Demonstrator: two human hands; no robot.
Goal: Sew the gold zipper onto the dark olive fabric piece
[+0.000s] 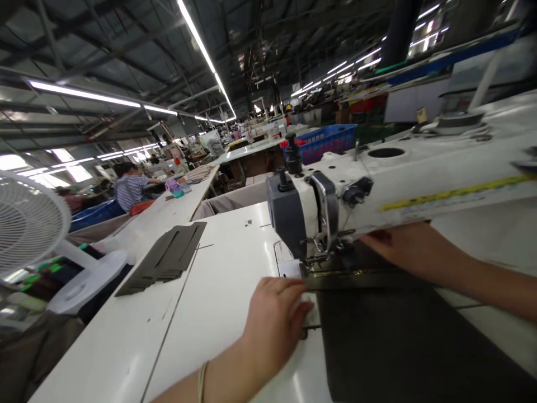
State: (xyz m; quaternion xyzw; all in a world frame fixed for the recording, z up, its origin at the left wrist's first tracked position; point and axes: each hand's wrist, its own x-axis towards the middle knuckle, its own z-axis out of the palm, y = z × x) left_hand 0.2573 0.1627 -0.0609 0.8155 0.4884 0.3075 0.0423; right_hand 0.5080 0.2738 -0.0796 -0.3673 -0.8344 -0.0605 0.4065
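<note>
Straight ahead, through the head camera, we are looking across a white sewing table in a large factory hall. Filling the right half of the frame, a white sewing machine is stretching toward the centre, its needle end sitting just above centre. Beneath that needle end, a dark fabric piece is lying flat and spreading down to the lower right corner.

At lower centre, our left hand is resting palm down, fingers lying loosely flat, pressing on the near left edge of the dark fabric piece beside the needle. At right of centre, our right hand is reaching under the machine's arm, fingers lying on the fabric just behind the needle; we cannot tell whether they are pinching it or only pressing.

Toward centre left, a stack of dark cut pieces is lying on the table, well apart from our hands. At far left, a white fan is standing. Further back at upper left, a person in a striped shirt is sitting at another table. A blue basket is sitting behind the machine.
</note>
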